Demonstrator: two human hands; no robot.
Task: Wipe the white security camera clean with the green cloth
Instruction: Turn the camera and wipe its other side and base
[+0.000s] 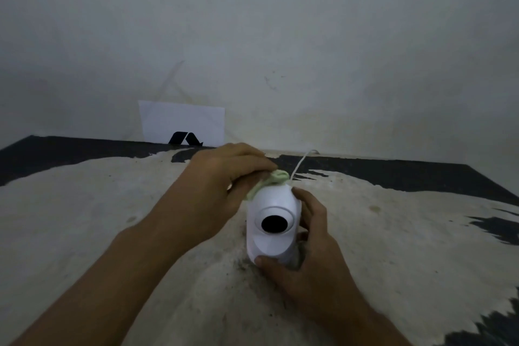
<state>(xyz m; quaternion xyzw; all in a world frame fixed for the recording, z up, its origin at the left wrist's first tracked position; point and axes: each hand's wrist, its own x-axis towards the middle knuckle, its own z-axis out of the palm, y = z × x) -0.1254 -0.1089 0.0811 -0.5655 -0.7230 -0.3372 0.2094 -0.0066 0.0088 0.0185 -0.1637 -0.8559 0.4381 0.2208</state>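
Note:
The white security camera (271, 229) stands at the centre, its black round lens facing me. My right hand (307, 258) wraps around its right side and base, thumb across the lower front. My left hand (222, 177) is bunched around the pale green cloth (271, 180), which is pressed against the camera's top and upper left side. Most of the cloth is hidden under my fingers. A thin white cable (302, 161) runs from behind the camera toward the wall.
The surface is a cream and black patterned cover (112, 205). A white card with a black logo (182, 126) leans against the grey wall at the back. The wall rises close behind the surface.

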